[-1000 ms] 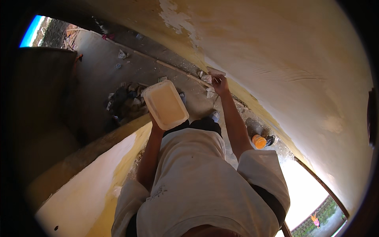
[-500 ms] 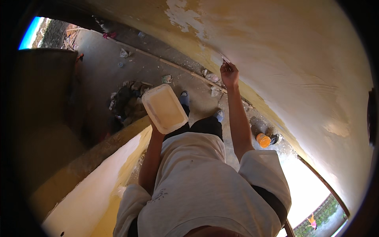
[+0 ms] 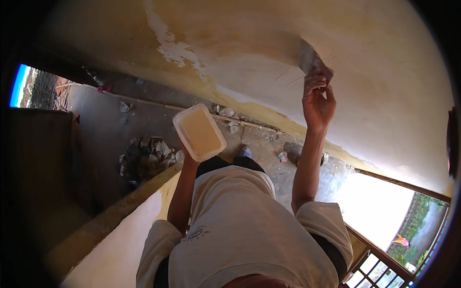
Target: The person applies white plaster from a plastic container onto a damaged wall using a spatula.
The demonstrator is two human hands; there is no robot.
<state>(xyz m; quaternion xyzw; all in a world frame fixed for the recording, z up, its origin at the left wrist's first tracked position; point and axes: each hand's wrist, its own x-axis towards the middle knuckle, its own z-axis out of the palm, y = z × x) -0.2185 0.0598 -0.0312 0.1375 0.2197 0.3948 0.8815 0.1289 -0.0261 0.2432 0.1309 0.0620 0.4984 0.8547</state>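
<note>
In my left hand is a shallow, rounded rectangular plastic tub, held in front of my waist. Its inside looks cream-coloured; whether that is a filling or the bare bottom I cannot tell. My right hand is raised on the right, fingers closed round a wide flat putty knife. The blade lies against or very close to the wall, over a smooth pale stretch with thin raised lines. Farther left, the wall is yellowish, with a ragged white patch.
A long pole lies on the floor along the wall's foot, with litter beside it. A pile of rubble sits left of the tub, behind a low wall. At the right are a bright opening and a barred window.
My right hand has moved up and rightward along the wall, and the knife's blade now shows broadside. The view has turned; the orange bucket no longer shows. The tub remains in my left hand.
</note>
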